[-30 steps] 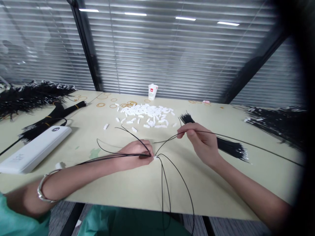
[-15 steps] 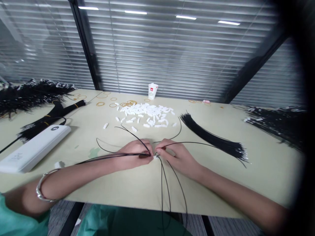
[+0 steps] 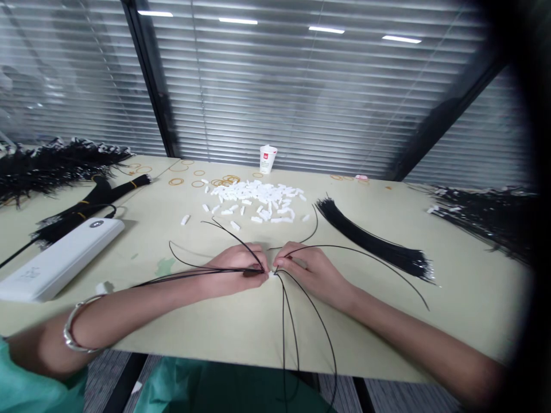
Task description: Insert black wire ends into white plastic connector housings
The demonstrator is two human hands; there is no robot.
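My left hand (image 3: 243, 265) is closed on a small white plastic connector (image 3: 271, 275), which shows just past the fingertips. Several thin black wires run from it, some leftward over my forearm and others drooping past the table's front edge. To its right, my right hand (image 3: 307, 268) pinches a black wire (image 3: 353, 247) between thumb and forefinger, close to the connector. This wire arcs over the hand, and its free end hangs to the right. Whether its tip is inside the connector is hidden by the fingers.
Loose white connectors (image 3: 262, 198) lie in a heap beyond my hands. A bundle of black wires (image 3: 370, 238) rests at right, with a darker wire pile (image 3: 486, 218) farther out. At left are a white power bank (image 3: 64, 258) and tied wire bundles (image 3: 90, 201). A paper cup (image 3: 267, 160) stands behind.
The wire in my right hand has swung, its free end now lower and clear of the bundle's end. My right hand has shifted very slightly right; my left hand stays in place.
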